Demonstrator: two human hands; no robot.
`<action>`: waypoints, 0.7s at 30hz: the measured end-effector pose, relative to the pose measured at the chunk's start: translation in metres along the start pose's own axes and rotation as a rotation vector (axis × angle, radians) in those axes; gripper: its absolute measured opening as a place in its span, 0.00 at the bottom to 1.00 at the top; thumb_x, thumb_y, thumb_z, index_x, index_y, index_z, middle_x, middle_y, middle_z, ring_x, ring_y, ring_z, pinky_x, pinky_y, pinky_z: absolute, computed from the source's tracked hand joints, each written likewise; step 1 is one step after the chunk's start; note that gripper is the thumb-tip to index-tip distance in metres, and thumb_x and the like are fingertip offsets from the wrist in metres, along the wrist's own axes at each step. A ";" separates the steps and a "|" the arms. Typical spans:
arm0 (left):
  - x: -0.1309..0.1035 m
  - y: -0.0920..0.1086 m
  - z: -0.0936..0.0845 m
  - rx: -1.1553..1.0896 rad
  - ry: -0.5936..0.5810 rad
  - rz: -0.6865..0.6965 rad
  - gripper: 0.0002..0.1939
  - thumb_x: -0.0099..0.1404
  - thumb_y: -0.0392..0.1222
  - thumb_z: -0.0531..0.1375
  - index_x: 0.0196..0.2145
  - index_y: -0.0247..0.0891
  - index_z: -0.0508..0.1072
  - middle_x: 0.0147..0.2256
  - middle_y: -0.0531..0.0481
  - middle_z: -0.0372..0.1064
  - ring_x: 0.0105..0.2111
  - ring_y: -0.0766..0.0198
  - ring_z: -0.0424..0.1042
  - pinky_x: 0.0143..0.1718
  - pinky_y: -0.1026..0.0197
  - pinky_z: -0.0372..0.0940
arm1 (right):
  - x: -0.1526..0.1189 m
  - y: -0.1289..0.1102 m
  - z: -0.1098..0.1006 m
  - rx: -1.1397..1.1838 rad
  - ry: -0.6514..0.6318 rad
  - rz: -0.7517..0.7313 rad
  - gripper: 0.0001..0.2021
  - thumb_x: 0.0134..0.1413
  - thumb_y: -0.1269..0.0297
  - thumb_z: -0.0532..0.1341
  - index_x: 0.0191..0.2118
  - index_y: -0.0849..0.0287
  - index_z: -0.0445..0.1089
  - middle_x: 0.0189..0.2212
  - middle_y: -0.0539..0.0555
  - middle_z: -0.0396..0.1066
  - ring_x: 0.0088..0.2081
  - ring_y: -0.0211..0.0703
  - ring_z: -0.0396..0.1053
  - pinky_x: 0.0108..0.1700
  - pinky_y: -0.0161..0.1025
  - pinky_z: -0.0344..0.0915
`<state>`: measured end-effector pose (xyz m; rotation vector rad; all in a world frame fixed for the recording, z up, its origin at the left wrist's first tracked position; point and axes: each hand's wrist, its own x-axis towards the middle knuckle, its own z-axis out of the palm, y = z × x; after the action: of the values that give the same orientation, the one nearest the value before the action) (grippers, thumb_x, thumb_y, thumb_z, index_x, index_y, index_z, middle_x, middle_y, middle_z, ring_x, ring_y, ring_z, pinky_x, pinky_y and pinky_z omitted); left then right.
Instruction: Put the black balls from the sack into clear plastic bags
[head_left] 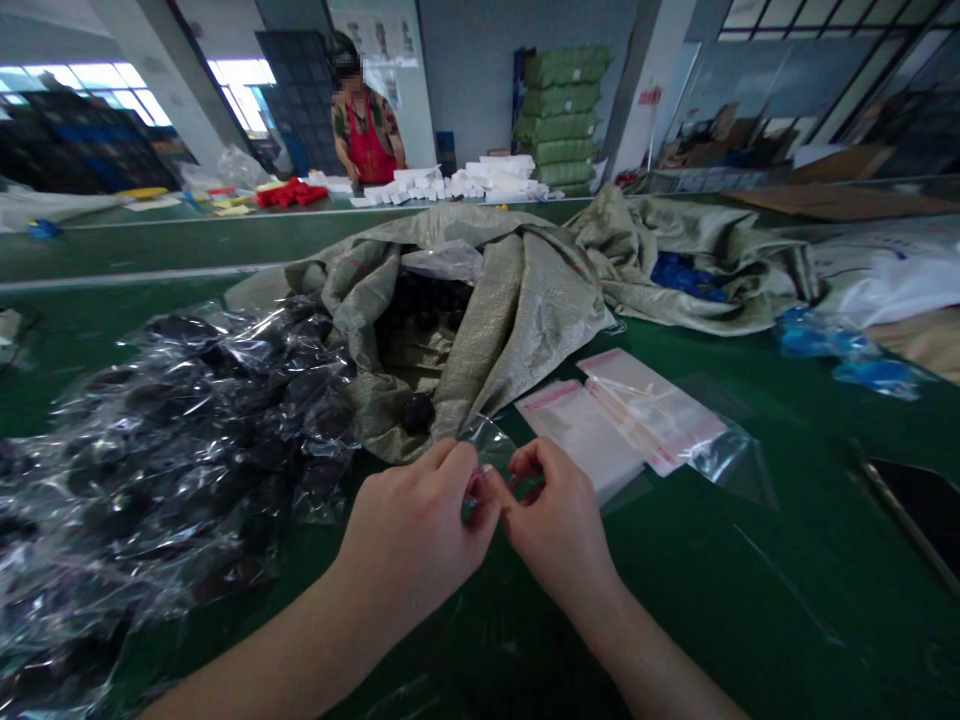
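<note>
My left hand (424,515) and my right hand (551,510) meet over the green table, fingertips nearly touching. Both are closed in a pinch on a clear plastic bag (487,436), whose film shows just beyond the fingers; most of it is hidden by them. Right behind my left hand a black ball (417,411) lies at the mouth of a woven sack (517,320), and more dark balls sit inside. Two stacks of flat clear bags (585,430) with pinkish edges lie to the right of my right hand.
A large heap of black items in clear bags (225,420) covers the left side. A second sack (697,215) holds blue things. A phone (919,505) lies at the right edge. Across the table stands a person in a red apron (371,150), near white pieces (487,180).
</note>
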<state>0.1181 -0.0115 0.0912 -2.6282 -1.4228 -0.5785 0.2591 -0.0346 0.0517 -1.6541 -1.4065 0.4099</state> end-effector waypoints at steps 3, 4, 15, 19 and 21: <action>-0.001 0.001 0.001 0.029 -0.007 0.008 0.07 0.60 0.41 0.55 0.25 0.40 0.67 0.23 0.51 0.66 0.18 0.66 0.63 0.19 0.63 0.51 | 0.001 0.001 0.003 0.123 -0.074 0.051 0.09 0.51 0.60 0.62 0.28 0.57 0.63 0.26 0.50 0.67 0.27 0.39 0.64 0.29 0.35 0.60; -0.001 0.001 0.001 0.046 -0.010 0.008 0.07 0.60 0.41 0.55 0.25 0.40 0.67 0.23 0.51 0.66 0.18 0.66 0.63 0.19 0.63 0.51 | 0.002 0.001 0.003 0.148 -0.089 0.051 0.09 0.51 0.60 0.62 0.27 0.57 0.63 0.26 0.50 0.67 0.27 0.39 0.65 0.29 0.35 0.61; 0.000 0.000 0.005 0.125 0.021 0.005 0.05 0.59 0.37 0.54 0.25 0.40 0.67 0.22 0.51 0.67 0.18 0.64 0.65 0.18 0.62 0.48 | 0.003 0.007 0.006 0.061 -0.082 0.123 0.04 0.47 0.69 0.58 0.30 0.56 0.61 0.22 0.47 0.67 0.23 0.38 0.66 0.27 0.34 0.58; -0.002 0.002 0.008 0.142 -0.002 0.028 0.07 0.60 0.38 0.53 0.26 0.39 0.67 0.23 0.50 0.68 0.19 0.64 0.66 0.19 0.62 0.49 | 0.004 0.002 0.004 0.145 -0.076 0.121 0.05 0.49 0.63 0.60 0.29 0.56 0.62 0.23 0.48 0.68 0.23 0.38 0.67 0.27 0.34 0.61; -0.002 0.002 0.009 0.150 -0.024 0.029 0.07 0.61 0.38 0.53 0.26 0.39 0.67 0.23 0.50 0.68 0.19 0.65 0.67 0.19 0.63 0.49 | 0.004 0.003 0.004 0.123 -0.081 0.107 0.08 0.50 0.61 0.61 0.27 0.56 0.62 0.21 0.47 0.67 0.23 0.38 0.66 0.27 0.34 0.60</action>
<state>0.1212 -0.0119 0.0822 -2.5422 -1.3743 -0.4207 0.2593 -0.0287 0.0485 -1.6325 -1.3274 0.6187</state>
